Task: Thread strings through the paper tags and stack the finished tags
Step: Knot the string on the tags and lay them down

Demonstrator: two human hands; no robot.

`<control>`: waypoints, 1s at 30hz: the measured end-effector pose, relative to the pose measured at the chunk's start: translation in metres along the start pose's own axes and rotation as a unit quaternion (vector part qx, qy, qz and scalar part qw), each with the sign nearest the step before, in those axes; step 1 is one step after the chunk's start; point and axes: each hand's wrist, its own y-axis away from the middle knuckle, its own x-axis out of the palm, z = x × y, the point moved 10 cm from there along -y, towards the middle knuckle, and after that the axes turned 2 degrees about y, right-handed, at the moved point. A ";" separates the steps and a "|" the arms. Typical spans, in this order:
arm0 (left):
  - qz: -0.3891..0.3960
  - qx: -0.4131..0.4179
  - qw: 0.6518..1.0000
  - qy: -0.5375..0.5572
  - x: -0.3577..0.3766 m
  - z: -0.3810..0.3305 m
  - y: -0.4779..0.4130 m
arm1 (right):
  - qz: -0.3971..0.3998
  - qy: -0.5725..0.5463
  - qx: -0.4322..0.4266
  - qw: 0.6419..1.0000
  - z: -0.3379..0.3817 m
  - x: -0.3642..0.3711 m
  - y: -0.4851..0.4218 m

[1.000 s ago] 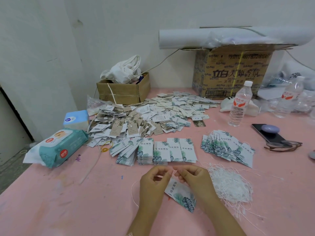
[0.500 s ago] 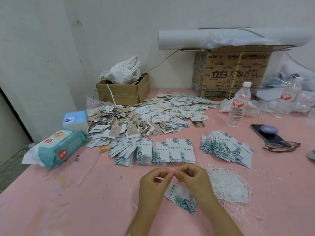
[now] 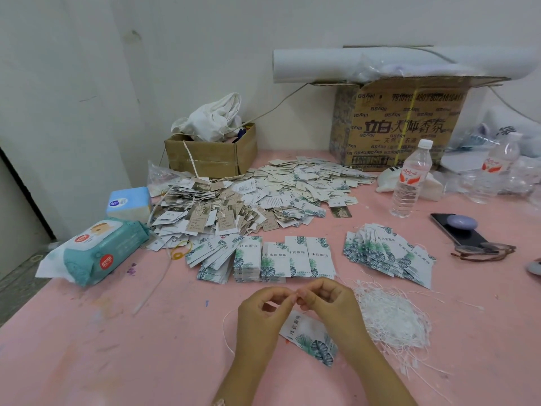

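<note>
My left hand [image 3: 260,315] and my right hand [image 3: 330,303] meet fingertip to fingertip above the pink table [image 3: 117,347], both pinching a thin white string [image 3: 227,332] that loops out to the left. A white paper tag with a green leaf print [image 3: 310,336] hangs tilted just below the hands. A heap of loose white strings [image 3: 392,317] lies right of my right hand. Rows of leaf-print tags [image 3: 281,259] sit just beyond the hands, and a fanned stack of tags with strings [image 3: 389,256] lies to the right.
A big pile of mixed tags [image 3: 248,200] covers the table's middle. Wet-wipe pack [image 3: 99,250] and tissue box [image 3: 128,200] at left. Small carton [image 3: 210,153] and large carton [image 3: 404,124] at the back. Water bottle [image 3: 411,180], phone [image 3: 459,230] and glasses [image 3: 486,250] at right.
The hands have risen slightly and drawn closer together, fingertips now touching. The tag stays hanging beneath them.
</note>
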 end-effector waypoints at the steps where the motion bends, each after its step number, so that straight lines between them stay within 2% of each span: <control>1: -0.001 0.001 1.000 0.000 0.000 -0.001 0.000 | 0.000 0.000 -0.001 1.000 0.000 0.000 0.000; 8: 0.005 -0.001 1.000 -0.003 0.000 -0.004 0.001 | 0.007 -0.002 -0.010 1.000 0.000 0.000 0.001; 18: 0.022 -0.035 0.995 0.087 0.002 -0.003 0.000 | 0.061 -0.053 0.005 0.997 -0.004 0.010 0.002; 30: 0.023 -0.041 0.995 0.084 0.002 0.000 0.000 | 0.072 -0.058 -0.009 0.996 -0.001 0.016 0.005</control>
